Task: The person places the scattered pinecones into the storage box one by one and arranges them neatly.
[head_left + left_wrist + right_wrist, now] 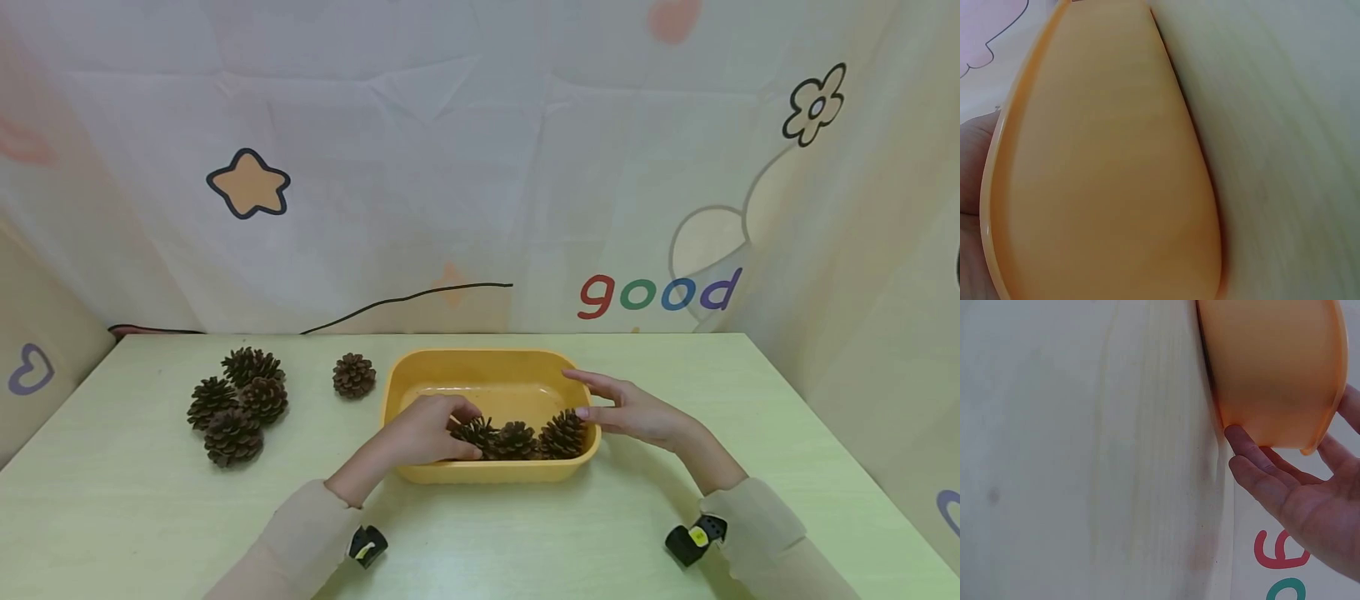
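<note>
A yellow plastic basin [487,473] stands on the table with several brown pine cones along its near side. My left hand [427,429] reaches over the near left rim, fingers curled around the leftmost pine cone [474,435]. Beside that lie a middle pine cone [516,442] and a right one [563,436]. At the basin's right end is my right hand [637,412], its thumb over the rim near the right cone. In the right wrist view, several loosely extended fingers [1260,478] lie outside the basin wall [1272,369]. The wall hides the left fingers in the left wrist view.
A cluster of several pine cones [234,436] sits on the left of the pale table [112,500]. A single pine cone [354,376] lies just left of the basin. A printed cloth [450,167] hangs behind the table.
</note>
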Action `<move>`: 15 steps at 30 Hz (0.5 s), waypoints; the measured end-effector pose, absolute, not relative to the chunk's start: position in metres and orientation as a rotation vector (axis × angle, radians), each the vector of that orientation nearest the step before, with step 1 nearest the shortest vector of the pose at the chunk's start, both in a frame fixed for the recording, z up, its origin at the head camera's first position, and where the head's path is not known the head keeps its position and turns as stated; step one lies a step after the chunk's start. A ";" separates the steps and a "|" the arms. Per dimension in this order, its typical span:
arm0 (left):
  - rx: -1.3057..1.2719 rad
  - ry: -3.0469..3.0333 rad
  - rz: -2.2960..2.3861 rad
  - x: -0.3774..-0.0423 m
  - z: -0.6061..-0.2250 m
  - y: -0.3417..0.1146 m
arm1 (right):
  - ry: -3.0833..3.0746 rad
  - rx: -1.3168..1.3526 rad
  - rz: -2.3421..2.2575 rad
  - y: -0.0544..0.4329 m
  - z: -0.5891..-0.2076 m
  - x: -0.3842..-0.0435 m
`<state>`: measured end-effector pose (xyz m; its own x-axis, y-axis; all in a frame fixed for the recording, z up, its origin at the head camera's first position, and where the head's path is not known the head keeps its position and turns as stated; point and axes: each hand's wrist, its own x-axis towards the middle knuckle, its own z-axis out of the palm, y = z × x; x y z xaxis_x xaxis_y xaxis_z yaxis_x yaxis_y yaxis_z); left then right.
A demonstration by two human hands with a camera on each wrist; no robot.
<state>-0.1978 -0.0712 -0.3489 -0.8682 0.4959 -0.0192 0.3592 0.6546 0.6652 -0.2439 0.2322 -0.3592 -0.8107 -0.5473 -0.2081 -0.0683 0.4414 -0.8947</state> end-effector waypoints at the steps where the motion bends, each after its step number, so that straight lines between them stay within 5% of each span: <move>1: 0.698 2.669 1.011 -0.198 -0.349 -0.071 | 2.222 -0.519 -1.349 0.232 -0.359 -0.244; 15: 0.701 2.657 1.025 -0.198 -0.352 -0.067 | 2.217 -0.527 -1.352 0.233 -0.360 -0.244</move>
